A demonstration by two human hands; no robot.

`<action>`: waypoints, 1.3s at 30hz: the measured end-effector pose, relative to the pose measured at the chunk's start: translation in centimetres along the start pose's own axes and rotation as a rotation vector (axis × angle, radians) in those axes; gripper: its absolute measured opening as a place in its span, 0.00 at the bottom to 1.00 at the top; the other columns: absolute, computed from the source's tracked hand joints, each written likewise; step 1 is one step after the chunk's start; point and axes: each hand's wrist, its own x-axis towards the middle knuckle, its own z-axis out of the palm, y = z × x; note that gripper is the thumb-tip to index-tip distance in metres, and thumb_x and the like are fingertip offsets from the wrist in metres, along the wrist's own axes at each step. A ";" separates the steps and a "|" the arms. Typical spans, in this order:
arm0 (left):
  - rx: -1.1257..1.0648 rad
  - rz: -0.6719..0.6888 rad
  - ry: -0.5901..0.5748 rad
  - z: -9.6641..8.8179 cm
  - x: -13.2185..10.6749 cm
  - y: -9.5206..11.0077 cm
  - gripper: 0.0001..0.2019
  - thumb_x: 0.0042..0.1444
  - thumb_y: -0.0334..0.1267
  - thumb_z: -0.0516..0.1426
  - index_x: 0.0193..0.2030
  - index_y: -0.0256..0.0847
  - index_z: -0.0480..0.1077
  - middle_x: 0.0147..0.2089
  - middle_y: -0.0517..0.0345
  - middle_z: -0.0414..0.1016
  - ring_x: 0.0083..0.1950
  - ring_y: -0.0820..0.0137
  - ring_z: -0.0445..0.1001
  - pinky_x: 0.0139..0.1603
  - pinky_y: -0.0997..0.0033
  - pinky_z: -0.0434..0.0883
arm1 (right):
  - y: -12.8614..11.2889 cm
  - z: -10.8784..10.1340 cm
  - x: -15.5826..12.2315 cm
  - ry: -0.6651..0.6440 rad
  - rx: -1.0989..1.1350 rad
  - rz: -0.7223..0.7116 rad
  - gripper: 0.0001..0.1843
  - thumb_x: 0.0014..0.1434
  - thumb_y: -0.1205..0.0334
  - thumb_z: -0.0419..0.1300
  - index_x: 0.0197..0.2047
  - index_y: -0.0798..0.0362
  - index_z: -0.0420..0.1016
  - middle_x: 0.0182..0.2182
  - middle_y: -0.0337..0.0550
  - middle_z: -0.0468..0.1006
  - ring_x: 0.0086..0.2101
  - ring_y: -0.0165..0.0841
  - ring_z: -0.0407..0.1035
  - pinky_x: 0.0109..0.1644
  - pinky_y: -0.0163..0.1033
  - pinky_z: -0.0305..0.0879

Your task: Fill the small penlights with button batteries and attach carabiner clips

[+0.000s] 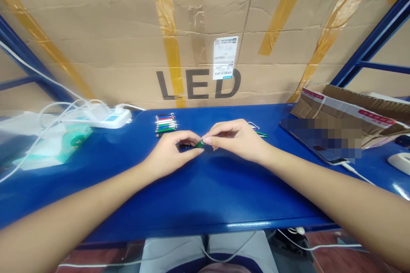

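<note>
My left hand (168,153) is closed in a pinch around a small green cylinder (199,144) over the middle of the table. From the other side, thumb and finger of my right hand (243,140) grip its silvery end. Most of the cylinder is hidden by the fingers, so its exact kind does not show. Behind my left hand lies a row of slim metallic tubes (165,123) in red, blue, green and silver. Partly covered by my right hand are a thin green piece (262,135) and a bent silvery wire piece (253,125).
On the blue table (205,196), a white power strip (112,117) with cables and a green-white plastic packet (60,145) are at left. A tablet-like device (314,143) leans by an open cardboard box (349,111) at right. A large carton (128,30) stands behind.
</note>
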 end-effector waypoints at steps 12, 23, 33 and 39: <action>0.013 0.061 -0.010 0.2 -0.1 0.0 0.07 0.56 0.38 0.65 0.40 0.38 0.78 0.40 0.55 0.82 0.41 0.69 0.79 0.48 0.69 0.76 | -0.1 0.3 -0.3 -0.004 -0.191 -0.115 0.07 0.57 0.59 0.66 0.34 0.52 0.85 0.31 0.43 0.83 0.32 0.33 0.75 0.37 0.38 0.70; 0.015 -0.019 0.011 0.2 -0.1 0.0 0.10 0.54 0.40 0.66 0.41 0.39 0.79 0.43 0.54 0.82 0.43 0.67 0.79 0.51 0.67 0.76 | 0.8 -1.5 0.7 0.231 -0.595 0.042 0.09 0.62 0.63 0.57 0.41 0.54 0.79 0.34 0.43 0.80 0.31 0.32 0.71 0.38 0.38 0.67; -0.010 -0.049 0.037 0.1 -0.1 -0.1 0.11 0.53 0.41 0.66 0.41 0.39 0.78 0.42 0.53 0.82 0.42 0.67 0.79 0.51 0.66 0.77 | 0.2 -2.0 0.0 -0.047 -1.318 0.314 0.11 0.60 0.63 0.55 0.46 0.54 0.69 0.47 0.54 0.74 0.42 0.45 0.73 0.40 0.44 0.66; -0.023 -0.068 0.045 0.1 -0.1 -0.2 0.11 0.53 0.42 0.66 0.40 0.39 0.77 0.42 0.53 0.82 0.43 0.66 0.79 0.51 0.64 0.78 | 0.0 -2.7 -0.1 -0.141 -1.284 0.338 0.08 0.57 0.68 0.58 0.41 0.54 0.71 0.43 0.55 0.76 0.37 0.43 0.73 0.36 0.41 0.62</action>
